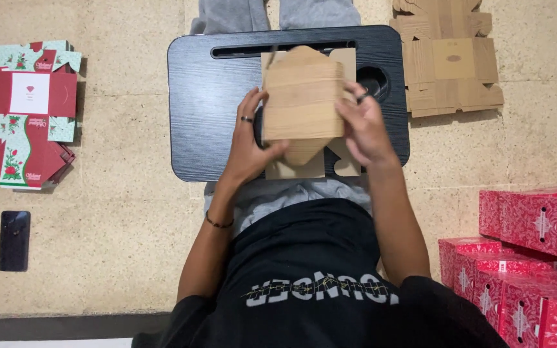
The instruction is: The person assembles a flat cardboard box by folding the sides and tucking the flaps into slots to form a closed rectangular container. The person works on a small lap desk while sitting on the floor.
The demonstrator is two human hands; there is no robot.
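Head camera looks straight down on a person seated on the floor with a black lap desk (207, 96) across the legs. Both hands are up over the middle of the desk, working a brown cardboard box blank (302, 96) that's partly folded. The left hand (247, 145) clasps the blank's lower left side, fingers curled onto its edge, a dark ring showing on one finger and a thin bracelet (219, 223) at the wrist. The right hand (363, 125) grips the blank's right side, fingers wrapped over the fold, also ringed. So both hands are closed on the cardboard, holding it raised above the desk, with its loose lower flaps (296, 169) hanging toward the desk's near edge.

Along the desk's far edge runs a long slot (240, 51); a round recess (375, 80) sits at its far right corner, just beside the right hand.

Off the desk's right edge, on the tan floor (130, 212), lies a stack of flat brown blanks (449, 64). Well off to the left lies a pile of flat printed blanks (27, 109), red and pale green with flowers, and nearer the person a dark phone (14, 240). Down at the right, finished red boxes (523, 258) are stacked in rows.
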